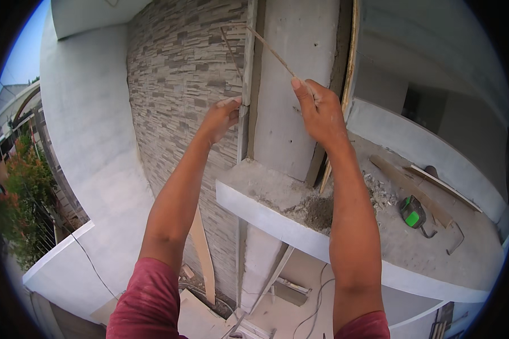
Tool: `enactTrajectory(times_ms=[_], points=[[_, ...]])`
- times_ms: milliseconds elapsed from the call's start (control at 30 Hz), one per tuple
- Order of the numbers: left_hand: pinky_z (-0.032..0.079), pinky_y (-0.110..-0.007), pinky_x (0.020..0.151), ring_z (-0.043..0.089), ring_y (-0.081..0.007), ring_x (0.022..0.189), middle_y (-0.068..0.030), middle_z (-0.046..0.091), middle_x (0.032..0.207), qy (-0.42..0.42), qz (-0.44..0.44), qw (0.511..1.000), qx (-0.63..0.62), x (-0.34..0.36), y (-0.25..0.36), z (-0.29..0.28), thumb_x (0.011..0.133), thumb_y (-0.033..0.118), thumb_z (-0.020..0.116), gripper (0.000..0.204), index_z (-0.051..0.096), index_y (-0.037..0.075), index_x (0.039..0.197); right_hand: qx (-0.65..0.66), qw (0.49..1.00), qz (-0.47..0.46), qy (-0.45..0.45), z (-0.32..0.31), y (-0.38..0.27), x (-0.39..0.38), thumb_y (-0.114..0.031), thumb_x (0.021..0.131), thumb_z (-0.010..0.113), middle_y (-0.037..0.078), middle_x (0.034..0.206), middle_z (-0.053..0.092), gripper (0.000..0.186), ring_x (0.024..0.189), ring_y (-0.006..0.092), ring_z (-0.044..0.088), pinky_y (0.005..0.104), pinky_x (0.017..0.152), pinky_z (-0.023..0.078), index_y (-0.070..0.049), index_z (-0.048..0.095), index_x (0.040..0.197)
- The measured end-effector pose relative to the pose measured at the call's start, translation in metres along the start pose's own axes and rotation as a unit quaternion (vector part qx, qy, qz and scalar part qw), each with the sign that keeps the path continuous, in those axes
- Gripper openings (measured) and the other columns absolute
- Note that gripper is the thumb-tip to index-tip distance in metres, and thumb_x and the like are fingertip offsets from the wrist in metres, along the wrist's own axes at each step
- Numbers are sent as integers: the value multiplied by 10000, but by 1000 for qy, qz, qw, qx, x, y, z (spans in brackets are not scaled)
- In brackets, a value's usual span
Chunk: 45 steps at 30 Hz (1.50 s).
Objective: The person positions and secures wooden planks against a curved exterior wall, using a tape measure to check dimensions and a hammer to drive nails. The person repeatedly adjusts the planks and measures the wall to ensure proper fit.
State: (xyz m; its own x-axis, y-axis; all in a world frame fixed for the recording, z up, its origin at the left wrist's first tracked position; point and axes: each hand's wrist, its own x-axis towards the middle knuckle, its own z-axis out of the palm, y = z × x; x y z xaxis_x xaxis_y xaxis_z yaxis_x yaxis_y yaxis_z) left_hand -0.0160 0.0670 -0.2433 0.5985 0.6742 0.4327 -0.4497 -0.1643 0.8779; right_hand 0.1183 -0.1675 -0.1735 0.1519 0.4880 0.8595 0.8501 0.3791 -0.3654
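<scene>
My right hand (322, 116) is raised and closed around the end of a thin bent metal rod (272, 51). From my fist the rod slants up to the left, crosses the front of a narrow grey edge strip (247, 73), then bends back down over the stone-clad wall (181, 73). Lower on that strip, my left hand (220, 120) has its fingers curled against the edge, pinching it. Between the strip and a thin wooden batten (349, 56) stands a flat grey concrete column face (297, 96).
A white-edged ledge (254, 189) juts out below my hands, with crumbled mortar (316, 213) on it. Farther right lie a green and black tape measure (413, 213), a wooden board (410, 188) and a hooked rod (458, 240). Below, a plank (202, 257) leans by the wall.
</scene>
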Motion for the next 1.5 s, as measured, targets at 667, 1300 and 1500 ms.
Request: enactTrajectory(times_ms=[667,1300,1500], points=[[410,-290,1067,532,-187,1230,-127,576,1343,-81,70,981,-163,11,-23,3,997,164,595,443,492,-82,1350,10,1000,-12,4,5,7,5,-474,1008,534,102,563,454,554,552,178,398,370,541,390,-1,550,720],[375,-334,1086,503,-197,1260,-139,572,1353,-11,124,977,-175,6,-33,18,998,255,595,499,501,-76,1360,9,1000,-2,-2,3,1,5,-506,1003,523,68,584,477,552,574,156,424,339,561,403,-6,591,780],[427,-320,1023,565,-205,1163,-124,620,1229,59,93,982,-152,-7,-23,21,991,215,590,351,584,-39,1234,-11,1000,8,4,-2,0,6,-486,1004,531,117,570,490,542,557,197,428,372,565,420,8,616,797]])
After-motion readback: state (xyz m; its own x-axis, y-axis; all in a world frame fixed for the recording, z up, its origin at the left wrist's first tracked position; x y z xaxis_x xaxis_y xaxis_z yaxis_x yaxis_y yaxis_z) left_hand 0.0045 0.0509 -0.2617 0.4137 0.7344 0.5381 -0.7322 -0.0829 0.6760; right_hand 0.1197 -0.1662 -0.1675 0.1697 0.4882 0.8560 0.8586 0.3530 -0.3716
